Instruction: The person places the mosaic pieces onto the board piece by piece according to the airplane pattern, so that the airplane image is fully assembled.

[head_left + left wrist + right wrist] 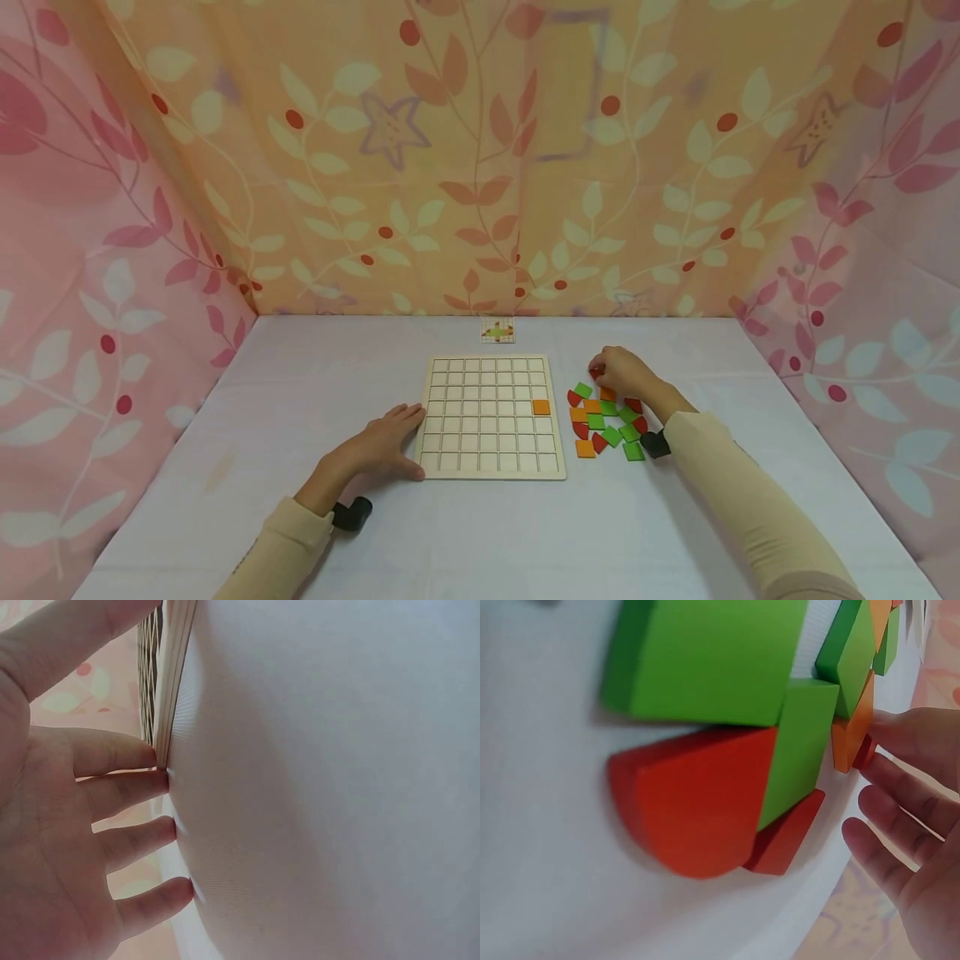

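Observation:
A pale wooden grid board [490,417] lies flat, with one orange square [542,407] in a cell by its right side. The left hand [386,442] rests at the board's left edge, fingers spread; in the left wrist view this hand [67,825] has fingertips near the board's edge [174,682]. Right of the board, the right hand [630,375] pinches a red piece [596,374] at the back of a loose group of pieces. The right wrist view shows thumb and forefinger of the hand [922,802] on a small red piece [865,753], beside an orange piece [853,735].
Several green squares [596,422], orange squares [585,449] and red rounded pieces [581,431] lie close together under and in front of the right hand. A small picture card [497,330] lies behind the board. Patterned cloth [480,167] hangs at the back and sides.

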A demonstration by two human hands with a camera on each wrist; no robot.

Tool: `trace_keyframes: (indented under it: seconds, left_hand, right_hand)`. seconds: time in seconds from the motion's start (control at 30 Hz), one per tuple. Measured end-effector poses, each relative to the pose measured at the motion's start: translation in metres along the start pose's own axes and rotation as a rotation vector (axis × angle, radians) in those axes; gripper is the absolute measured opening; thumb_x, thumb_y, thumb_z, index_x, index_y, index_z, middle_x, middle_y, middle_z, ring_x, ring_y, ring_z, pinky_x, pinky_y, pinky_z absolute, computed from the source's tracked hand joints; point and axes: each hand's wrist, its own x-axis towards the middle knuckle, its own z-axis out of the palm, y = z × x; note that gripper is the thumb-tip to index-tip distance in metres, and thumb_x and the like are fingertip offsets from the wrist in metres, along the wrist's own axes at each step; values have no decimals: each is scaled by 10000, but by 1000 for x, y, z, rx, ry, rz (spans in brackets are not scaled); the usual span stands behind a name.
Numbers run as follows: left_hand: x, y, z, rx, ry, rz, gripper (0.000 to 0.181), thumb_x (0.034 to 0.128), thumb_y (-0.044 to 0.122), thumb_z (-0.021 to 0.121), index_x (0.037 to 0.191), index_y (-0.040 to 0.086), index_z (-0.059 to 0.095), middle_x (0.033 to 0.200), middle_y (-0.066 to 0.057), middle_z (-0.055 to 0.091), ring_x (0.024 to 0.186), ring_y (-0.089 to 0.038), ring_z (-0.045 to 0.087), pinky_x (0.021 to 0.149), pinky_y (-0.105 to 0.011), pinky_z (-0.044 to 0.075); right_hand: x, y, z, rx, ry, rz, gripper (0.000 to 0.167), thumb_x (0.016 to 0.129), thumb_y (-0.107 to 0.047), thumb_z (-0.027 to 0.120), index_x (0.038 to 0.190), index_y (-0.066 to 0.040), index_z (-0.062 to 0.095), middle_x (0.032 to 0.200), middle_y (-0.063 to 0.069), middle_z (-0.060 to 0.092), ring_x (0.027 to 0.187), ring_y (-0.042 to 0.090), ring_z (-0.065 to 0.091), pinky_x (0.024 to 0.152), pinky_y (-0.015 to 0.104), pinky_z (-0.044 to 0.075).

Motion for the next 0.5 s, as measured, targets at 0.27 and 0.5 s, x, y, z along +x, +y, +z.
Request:
trace_keyframes:
  seconds: [0.27, 0.5]
  left_hand:
    - [-1, 0, 0, 1, -4, 4, 1008, 723, 338, 853, 1506, 0, 315, 1600, -170, 269, 1490, -407, 186, 1147, -631, 222]
    - [0, -1, 0, -3, -1, 6, 1017, 719, 340, 856, 1507, -1, 312, 1599, -174, 268, 1490, -408, 185, 1148, -629, 221]
  right_hand:
    - [0, 1, 2, 27, -12, 38, 302, 901, -127, 672, 1182, -15, 681, 1096, 165, 640, 937, 277, 540, 994, 463, 496]
    - [-2, -2, 0, 53, -17, 51, 309, 904, -135, 678, 1192, -25, 675, 1108, 158, 637, 954, 273, 543, 986, 452, 505]
